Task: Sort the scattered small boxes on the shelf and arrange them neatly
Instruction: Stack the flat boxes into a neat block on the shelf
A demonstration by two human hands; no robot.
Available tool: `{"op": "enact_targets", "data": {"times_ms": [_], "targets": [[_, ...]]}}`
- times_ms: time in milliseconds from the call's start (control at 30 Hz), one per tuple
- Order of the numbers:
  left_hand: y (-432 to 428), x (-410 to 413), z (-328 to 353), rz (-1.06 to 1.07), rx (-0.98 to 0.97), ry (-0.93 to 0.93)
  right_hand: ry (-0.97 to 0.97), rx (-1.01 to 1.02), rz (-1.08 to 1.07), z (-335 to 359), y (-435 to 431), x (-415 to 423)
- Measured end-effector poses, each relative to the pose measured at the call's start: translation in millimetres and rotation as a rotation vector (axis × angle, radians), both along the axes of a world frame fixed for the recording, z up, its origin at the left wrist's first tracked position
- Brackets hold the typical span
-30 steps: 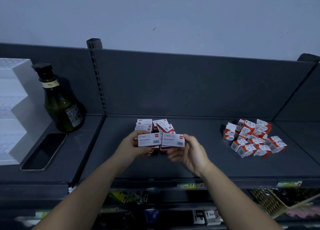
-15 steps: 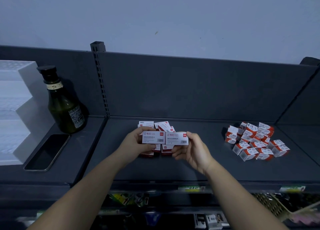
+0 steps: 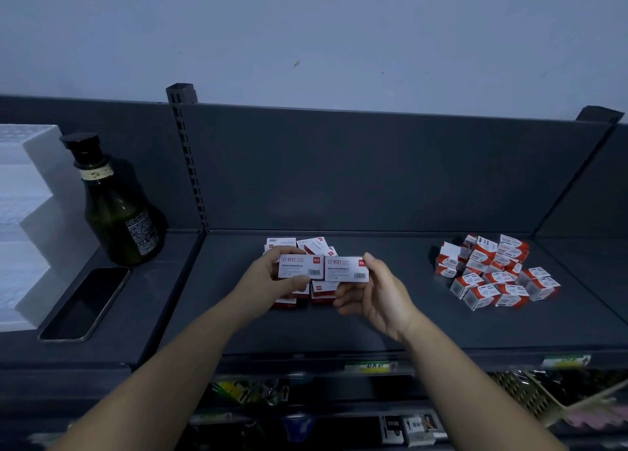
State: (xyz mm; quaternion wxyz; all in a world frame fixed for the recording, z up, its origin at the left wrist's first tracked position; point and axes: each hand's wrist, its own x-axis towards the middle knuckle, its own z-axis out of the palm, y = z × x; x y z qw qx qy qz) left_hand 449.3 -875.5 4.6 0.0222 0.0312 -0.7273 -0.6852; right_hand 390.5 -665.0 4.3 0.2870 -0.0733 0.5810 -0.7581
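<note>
Far left: white foam block point(image 3: 20, 212); dark green bottle point(image 3: 119, 209) upright beside it; black phone point(image 3: 85, 302) lying flat in front.
Left hand point(image 3: 272, 280): pinching the left box point(image 3: 300, 267), thumb across its lower front, fingers behind.
Behind the hands: loose pile of white boxes point(image 3: 314, 245) at mid-shelf, some tilted, partly hidden.
Right hand point(image 3: 377, 290): pinching the right box point(image 3: 346, 268) by its right end, forefinger on top, other fingers curled below.
Held pair: side by side, short ends touching, printed faces to the camera, just above the pile.
Right: jumbled heap of red-and-white boxes point(image 3: 492, 273), well apart from the white ones.
Underneath: dark grey shelf point(image 3: 339, 331).
</note>
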Motion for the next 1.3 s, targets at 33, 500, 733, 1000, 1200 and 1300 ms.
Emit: {"op": "enact_targets", "data": {"times_ms": [33,500,733,1000,1200,1300], "targets": [[3.3,-0.2,-0.4,0.004,0.012,-0.012,-0.002,0.001,-0.003,-0.7,2.8,0.2],[46.0,-3.1,-2.9,-0.067,0.336,-0.106,-0.046,0.006,-0.024,-15.7,50.7,-0.8],[66.1,5.9,1.5,-0.044,0.317,-0.040,0.012,0.025,0.004,-0.9,70.8,-10.6],[86.8,10.8,18.4,0.084,0.348,0.007,0.045,-0.005,0.082,13.4,76.8,-18.6],[95.3,12.0,34.9,0.091,0.284,0.063,0.174,-0.077,0.024,36.0,80.8,-15.0],[96.2,9.7,42.4,0.091,0.187,0.082,0.168,-0.093,0.016,43.4,82.0,-14.6]]}}
